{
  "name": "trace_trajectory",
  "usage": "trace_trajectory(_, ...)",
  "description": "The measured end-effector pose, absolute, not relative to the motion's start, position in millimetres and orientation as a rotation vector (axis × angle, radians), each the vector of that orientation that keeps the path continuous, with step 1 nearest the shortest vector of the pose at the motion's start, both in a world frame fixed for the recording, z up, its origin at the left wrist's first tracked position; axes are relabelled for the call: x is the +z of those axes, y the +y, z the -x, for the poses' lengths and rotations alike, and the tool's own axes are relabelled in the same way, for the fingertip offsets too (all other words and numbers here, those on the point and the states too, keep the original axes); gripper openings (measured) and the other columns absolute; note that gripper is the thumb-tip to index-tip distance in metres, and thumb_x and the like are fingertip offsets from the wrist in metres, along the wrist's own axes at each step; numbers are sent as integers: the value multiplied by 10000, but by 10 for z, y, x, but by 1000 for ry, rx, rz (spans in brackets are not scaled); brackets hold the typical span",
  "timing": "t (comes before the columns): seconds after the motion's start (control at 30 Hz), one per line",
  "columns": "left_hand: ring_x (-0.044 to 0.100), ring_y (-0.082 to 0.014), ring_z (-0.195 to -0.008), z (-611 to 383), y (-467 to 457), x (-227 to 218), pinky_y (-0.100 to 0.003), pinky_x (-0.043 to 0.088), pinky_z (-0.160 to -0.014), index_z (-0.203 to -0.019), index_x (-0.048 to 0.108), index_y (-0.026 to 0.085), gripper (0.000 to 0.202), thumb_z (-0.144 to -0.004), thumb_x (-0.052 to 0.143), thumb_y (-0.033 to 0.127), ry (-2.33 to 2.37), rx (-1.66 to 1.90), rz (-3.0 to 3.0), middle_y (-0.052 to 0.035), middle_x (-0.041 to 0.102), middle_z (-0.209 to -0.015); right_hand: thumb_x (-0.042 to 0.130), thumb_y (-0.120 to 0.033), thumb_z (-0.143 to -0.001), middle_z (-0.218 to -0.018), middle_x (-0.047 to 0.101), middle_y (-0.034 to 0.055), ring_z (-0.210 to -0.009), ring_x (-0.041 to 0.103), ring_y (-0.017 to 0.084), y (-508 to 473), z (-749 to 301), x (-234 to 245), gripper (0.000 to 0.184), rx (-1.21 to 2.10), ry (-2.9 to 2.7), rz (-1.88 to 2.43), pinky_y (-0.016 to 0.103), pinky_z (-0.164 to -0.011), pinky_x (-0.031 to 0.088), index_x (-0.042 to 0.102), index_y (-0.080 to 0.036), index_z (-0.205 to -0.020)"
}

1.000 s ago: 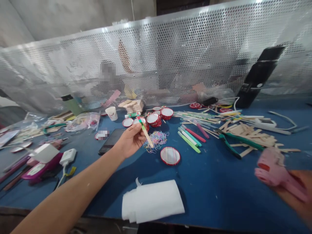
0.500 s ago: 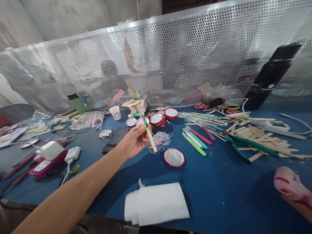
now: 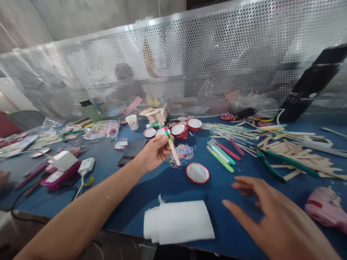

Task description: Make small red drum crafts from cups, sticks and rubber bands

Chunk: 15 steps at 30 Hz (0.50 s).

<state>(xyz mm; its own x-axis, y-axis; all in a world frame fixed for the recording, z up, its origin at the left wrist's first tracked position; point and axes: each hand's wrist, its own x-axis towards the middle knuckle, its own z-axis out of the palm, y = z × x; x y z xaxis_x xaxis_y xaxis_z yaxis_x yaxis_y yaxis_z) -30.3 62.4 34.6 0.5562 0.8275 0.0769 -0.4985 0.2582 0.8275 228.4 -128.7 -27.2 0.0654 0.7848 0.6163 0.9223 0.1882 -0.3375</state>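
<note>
Between the thumb and fingers of my left hand (image 3: 155,153) is a wooden craft stick (image 3: 174,152), its upper end coloured green and red. It is held tilted over the table, in front of a tangle of pastel strings (image 3: 185,153). My right hand (image 3: 268,216) hovers at the lower right, empty, with thumb and fingers spread. Beside it lies a pink hot glue gun (image 3: 326,206), partly cut off by the frame edge. A round red-rimmed lid (image 3: 198,173) with strings across it lies between the hands, behind a folded white cloth (image 3: 179,222).
Several markers (image 3: 221,157), green-handled pliers (image 3: 271,169) and loose craft sticks (image 3: 300,153) lie on the right. A paper cup (image 3: 132,122), stacked sticks (image 3: 154,115) and red-rimmed lids (image 3: 179,130) stand farther back. A perforated metal screen (image 3: 173,72) closes the far side. Chargers (image 3: 86,165) lie left.
My right hand has let go of the pink hot glue gun and moved left into view with its fingers spread. My left hand still holds the craft stick. The view has shifted slightly.
</note>
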Motion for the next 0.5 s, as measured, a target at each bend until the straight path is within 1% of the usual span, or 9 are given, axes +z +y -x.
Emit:
trace_trajectory(0.03,530,-44,-595,305,628,344,-96,419,-469,-793,664,99,172,-754,776,223,410,934,-933,-2,564,-690,555,-602,-851,-1042,671,131,-890,650,299,-1180,-2162,-213,534,-280,-1799,1637,432,-741,518,532,-188,-1188)
trace_trajectory(0.07,524,-41,-590,305,633,344,-96,417,-467,-794,664,96,177,-752,778,225,405,936,-930,0,561,-688,538,-585,-865,-1055,664,137,-917,644,305,-1080,-2057,-158,513,-328,-1851,1651,438,-755,514,527,-184,-1185)
trace_trajectory(0.17,513,-37,-583,297,636,352,-94,410,-461,-790,667,94,188,-739,790,226,402,944,-918,3,558,-683,560,-524,-864,-1039,655,152,-913,634,314,-855,-1865,-40,411,-423,-1970,1653,424,-711,508,542,-181,-1091)
trace_trajectory(0.23,518,-40,-589,289,629,357,-95,410,-462,-787,673,96,189,-728,799,224,413,949,-915,0,568,-687,594,-504,-845,-956,658,132,-866,635,303,-764,-1818,-10,359,-429,-2024,1676,406,-675,504,548,-191,-1013)
trace_trajectory(0.33,524,-45,-596,284,615,352,-99,412,-470,-780,684,97,188,-721,806,227,430,951,-927,-10,582,-688,653,-547,-791,-838,642,97,-811,631,286,-678,-1776,-20,388,-416,-2092,1713,397,-677,507,545,-198,-922)
trace_trajectory(0.43,520,-45,-585,290,610,330,-104,414,-478,-778,692,102,182,-735,797,245,443,948,-956,-21,591,-680,667,-603,-757,-818,629,93,-810,622,284,-618,-1727,-57,444,-475,-2127,1706,403,-695,510,543,-198,-888)
trace_trajectory(0.5,509,-41,-570,295,612,317,-105,412,-478,-770,692,104,182,-737,795,250,445,943,-970,-23,593,-679,656,-599,-769,-822,625,91,-814,617,278,-586,-1697,-78,430,-506,-2127,1683,401,-699,507,544,-203,-894)
